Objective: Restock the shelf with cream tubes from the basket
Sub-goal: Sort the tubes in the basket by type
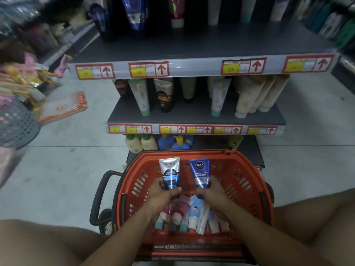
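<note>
Your left hand [163, 191] grips the silver tube [170, 172] and your right hand [209, 191] the blue tube [200, 172], labels up for sorting, above the basket [249, 181]; shelf [192, 116] ahead.

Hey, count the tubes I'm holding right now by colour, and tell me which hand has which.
Silver-and-black tube in the left hand: 1
Blue tube in the right hand: 1
Total held over the red basket: 2
</note>
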A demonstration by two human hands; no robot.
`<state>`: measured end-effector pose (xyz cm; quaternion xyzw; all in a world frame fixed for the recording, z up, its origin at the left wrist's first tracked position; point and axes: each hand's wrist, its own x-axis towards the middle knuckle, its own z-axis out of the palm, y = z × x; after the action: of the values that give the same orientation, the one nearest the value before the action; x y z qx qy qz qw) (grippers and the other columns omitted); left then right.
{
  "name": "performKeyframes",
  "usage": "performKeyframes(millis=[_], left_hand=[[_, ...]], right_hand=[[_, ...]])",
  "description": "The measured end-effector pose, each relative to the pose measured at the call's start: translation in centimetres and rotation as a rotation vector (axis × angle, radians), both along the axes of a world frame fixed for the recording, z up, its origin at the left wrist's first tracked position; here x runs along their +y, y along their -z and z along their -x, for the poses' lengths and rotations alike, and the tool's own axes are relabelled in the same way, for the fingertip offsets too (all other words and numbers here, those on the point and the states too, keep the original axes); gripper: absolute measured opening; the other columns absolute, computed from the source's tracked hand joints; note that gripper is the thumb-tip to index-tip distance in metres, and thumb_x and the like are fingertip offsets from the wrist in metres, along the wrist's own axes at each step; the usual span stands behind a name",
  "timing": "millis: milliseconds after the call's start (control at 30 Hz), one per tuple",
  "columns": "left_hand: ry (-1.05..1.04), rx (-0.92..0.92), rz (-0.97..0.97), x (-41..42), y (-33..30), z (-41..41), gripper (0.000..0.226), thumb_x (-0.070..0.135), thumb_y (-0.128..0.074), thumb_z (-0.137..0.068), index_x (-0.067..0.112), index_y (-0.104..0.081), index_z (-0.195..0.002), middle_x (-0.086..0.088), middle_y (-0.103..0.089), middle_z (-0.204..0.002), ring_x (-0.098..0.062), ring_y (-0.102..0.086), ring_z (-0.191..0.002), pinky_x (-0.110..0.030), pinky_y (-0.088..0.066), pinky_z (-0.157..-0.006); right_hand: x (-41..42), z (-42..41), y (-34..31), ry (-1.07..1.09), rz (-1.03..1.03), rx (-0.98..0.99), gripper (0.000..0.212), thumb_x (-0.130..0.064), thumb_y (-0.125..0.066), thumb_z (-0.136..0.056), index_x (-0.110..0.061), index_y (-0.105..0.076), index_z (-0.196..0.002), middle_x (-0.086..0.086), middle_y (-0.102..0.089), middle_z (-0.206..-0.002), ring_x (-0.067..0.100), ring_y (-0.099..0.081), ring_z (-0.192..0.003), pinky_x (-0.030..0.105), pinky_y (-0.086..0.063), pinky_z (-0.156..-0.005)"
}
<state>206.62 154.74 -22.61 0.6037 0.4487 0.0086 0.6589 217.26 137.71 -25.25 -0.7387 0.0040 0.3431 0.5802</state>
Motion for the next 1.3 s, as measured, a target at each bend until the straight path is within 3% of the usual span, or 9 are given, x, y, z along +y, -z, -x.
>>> performKeyframes(millis=[100, 267, 367, 533, 667, 900, 1167, 1233, 1300], left_hand=[[-0.01, -0.051, -0.059, 0.3, -1.4, -0.1, 0.05, 0.003, -0.093, -0.075, 0.008, -0.06, -0.112, -0.022, -0.074, -0.111, -0.04, -0.076, -0.098, -0.049, -0.066, -0.081], [-0.037, -0.194, -0.124, 0.6, -4.6, 0.1, 0.043, -0.001, -0.088, -0.081, 0.009, -0.062, -0.114, -0.017, -0.076, -0.106, -0.023, -0.078, -0.089, -0.031, -0.064, -0.069], [-0.029, -0.246, -0.178, 1.0, -6.8, 0.3, 0.041, 0.003, -0.088, -0.083, 0.01, -0.064, -0.116, -0.01, -0.078, -0.103, -0.015, -0.078, -0.086, -0.023, -0.062, -0.066], [-0.043, -0.317, -0.273, 2.1, -10.2, 0.3, 0.048, 0.012, -0.093, -0.078, 0.016, -0.069, -0.12, 0.0, -0.081, -0.103, -0.017, -0.078, -0.095, -0.034, -0.065, -0.081], [-0.051, -0.356, -0.386, 2.9, -13.5, 0.1, 0.045, 0.017, -0.095, -0.076, 0.021, -0.071, -0.114, 0.005, -0.079, -0.099, -0.003, -0.075, -0.084, -0.019, -0.06, -0.073], [-0.084, -0.424, -0.478, 4.7, -18.5, -0.7, 0.059, 0.013, -0.097, -0.072, 0.018, -0.067, -0.122, 0.002, -0.081, -0.105, -0.014, -0.078, -0.095, -0.043, -0.064, -0.089], [-0.126, -0.532, -0.592, 5.9, -24.4, -1.9, 0.061, 0.019, -0.097, -0.073, 0.022, -0.062, -0.123, 0.007, -0.077, -0.11, -0.008, -0.074, -0.098, -0.028, -0.062, -0.084], [-0.119, -0.542, -0.622, 6.1, -25.6, -2.3, 0.06, 0.018, -0.096, -0.074, 0.022, -0.061, -0.123, 0.009, -0.075, -0.109, -0.004, -0.072, -0.096, -0.018, -0.059, -0.077], [-0.121, -0.547, -0.646, 6.6, -26.6, -2.8, 0.061, 0.019, -0.097, -0.074, 0.024, -0.062, -0.124, 0.011, -0.075, -0.108, -0.001, -0.072, -0.095, -0.02, -0.06, -0.079]], right_hand=[[0.3, -0.2, -1.5, -0.018, -0.043, -0.097, 0.044, 0.002, -0.081, -0.077, -0.02, -0.063, -0.111, 0.008, -0.075, -0.103, 0.023, -0.074, -0.089, 0.03, -0.06, -0.07], [1.0, -0.6, -4.3, -0.007, -0.099, -0.265, 0.047, -0.014, -0.091, -0.076, -0.024, -0.068, -0.116, -0.001, -0.078, -0.105, 0.019, -0.075, -0.097, 0.049, -0.062, -0.089], [1.6, -0.7, -6.8, 0.017, -0.102, -0.359, 0.046, -0.017, -0.092, -0.077, -0.026, -0.069, -0.115, -0.007, -0.078, -0.103, 0.012, -0.075, -0.094, 0.043, -0.062, -0.088], [2.7, -1.3, -11.2, 0.028, -0.101, -0.492, 0.048, -0.012, -0.092, -0.075, -0.03, -0.069, -0.113, -0.008, -0.077, -0.102, 0.005, -0.073, -0.092, 0.035, -0.061, -0.087], [3.7, -1.8, -14.3, 0.034, -0.099, -0.57, 0.044, -0.018, -0.092, -0.072, -0.031, -0.067, -0.105, -0.009, -0.078, -0.098, 0.006, -0.074, -0.089, 0.039, -0.061, -0.088], [5.2, -2.1, -20.5, 0.001, -0.16, -0.706, 0.065, -0.018, -0.094, -0.073, -0.034, -0.054, -0.122, -0.012, -0.072, -0.109, 0.002, -0.071, -0.097, 0.027, -0.06, -0.086], [6.9, -3.0, -26.0, -0.007, -0.162, -0.797, 0.064, -0.026, -0.093, -0.075, -0.033, -0.052, -0.124, -0.021, -0.066, -0.106, -0.006, -0.065, -0.096, 0.015, -0.051, -0.08], [7.4, -3.6, -27.1, 0.005, -0.165, -0.816, 0.063, -0.025, -0.093, -0.074, -0.033, -0.053, -0.122, -0.018, -0.068, -0.106, -0.003, -0.066, -0.096, 0.019, -0.055, -0.082], [8.0, -4.4, -28.0, 0.015, -0.169, -0.834, 0.064, -0.025, -0.094, -0.072, -0.034, -0.055, -0.121, -0.015, -0.071, -0.108, 0.0, -0.068, -0.097, 0.028, -0.059, -0.087]])
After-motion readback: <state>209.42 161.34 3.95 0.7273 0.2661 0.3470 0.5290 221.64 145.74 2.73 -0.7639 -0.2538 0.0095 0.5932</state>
